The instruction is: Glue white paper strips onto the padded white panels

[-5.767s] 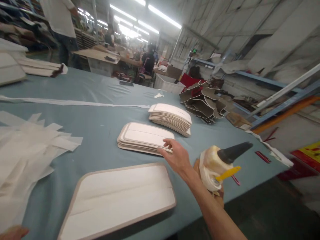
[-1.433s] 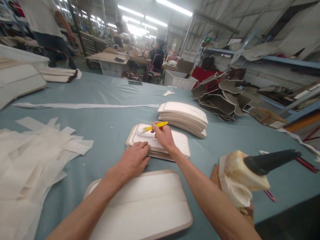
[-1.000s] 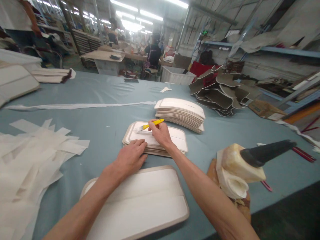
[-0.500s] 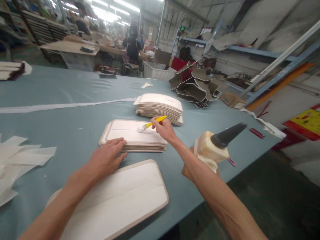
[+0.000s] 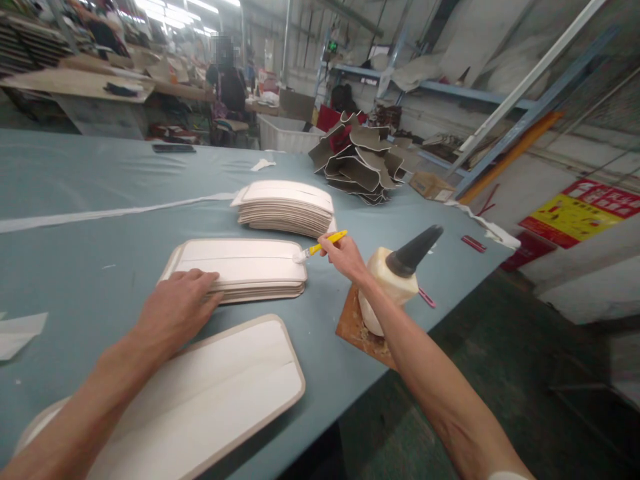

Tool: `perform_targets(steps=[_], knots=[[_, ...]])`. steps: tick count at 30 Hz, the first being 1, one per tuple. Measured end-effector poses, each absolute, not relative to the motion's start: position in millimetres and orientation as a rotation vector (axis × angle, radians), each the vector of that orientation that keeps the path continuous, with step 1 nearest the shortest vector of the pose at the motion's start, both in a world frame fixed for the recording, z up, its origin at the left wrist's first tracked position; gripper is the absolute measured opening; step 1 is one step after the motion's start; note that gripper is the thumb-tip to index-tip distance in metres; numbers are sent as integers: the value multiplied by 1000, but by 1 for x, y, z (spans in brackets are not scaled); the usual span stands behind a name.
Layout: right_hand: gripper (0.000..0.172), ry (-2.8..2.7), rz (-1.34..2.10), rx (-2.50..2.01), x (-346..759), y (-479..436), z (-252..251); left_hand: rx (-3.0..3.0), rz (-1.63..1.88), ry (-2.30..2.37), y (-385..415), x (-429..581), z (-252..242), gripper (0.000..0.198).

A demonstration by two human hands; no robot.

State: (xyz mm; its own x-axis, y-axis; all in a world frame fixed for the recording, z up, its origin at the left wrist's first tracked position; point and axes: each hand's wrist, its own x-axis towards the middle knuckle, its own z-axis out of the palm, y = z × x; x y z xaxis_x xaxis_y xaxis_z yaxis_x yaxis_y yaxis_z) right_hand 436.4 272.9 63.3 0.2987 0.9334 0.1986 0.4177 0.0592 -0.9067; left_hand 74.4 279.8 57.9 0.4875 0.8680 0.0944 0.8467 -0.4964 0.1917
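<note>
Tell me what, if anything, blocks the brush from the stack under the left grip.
Nothing visible: the brush, in the right grip, has its bristles at the right end of the stack. The left grip lies toward the left end, clear.

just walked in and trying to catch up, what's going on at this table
A person's right hand holds a yellow brush, its bristles at the right end of the top panel on a low stack. The left hand rests on the stack's near left edge. A second stack sits behind, a larger white panel lies in front, and a cream container stands to the right.
</note>
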Motion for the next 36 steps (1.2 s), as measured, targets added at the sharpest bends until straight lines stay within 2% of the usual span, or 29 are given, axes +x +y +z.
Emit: perform_targets(steps=[3, 7, 12, 18, 26, 28, 31, 36], knots=[[21, -1194, 645, -1546, 442, 265, 67, 2667, 203, 1498, 285, 86, 65, 58], [19, -1013, 668, -1496, 445, 254, 70, 2733, 146, 1401, 292, 110, 69, 53], [35, -683, 811, -1325, 427, 242, 53, 2799, 102, 1338, 293, 143, 65, 41], [27, -398, 1031, -1142, 393, 242, 32, 2861, 87, 1375, 291, 152, 65, 43], [15, -297, 1158, -962, 380, 244, 58, 2888, 149, 1442, 284, 168, 69, 56], [12, -307, 1174, -922, 376, 242, 68, 2890, 183, 1479, 281, 174, 71, 53], [11, -353, 1211, -828, 371, 237, 81, 2895, 217, 1537, 280, 178, 78, 38], [13, -385, 1130, -706, 373, 224, 88, 2858, 375, 1750, 290, 156, 111, 45]])
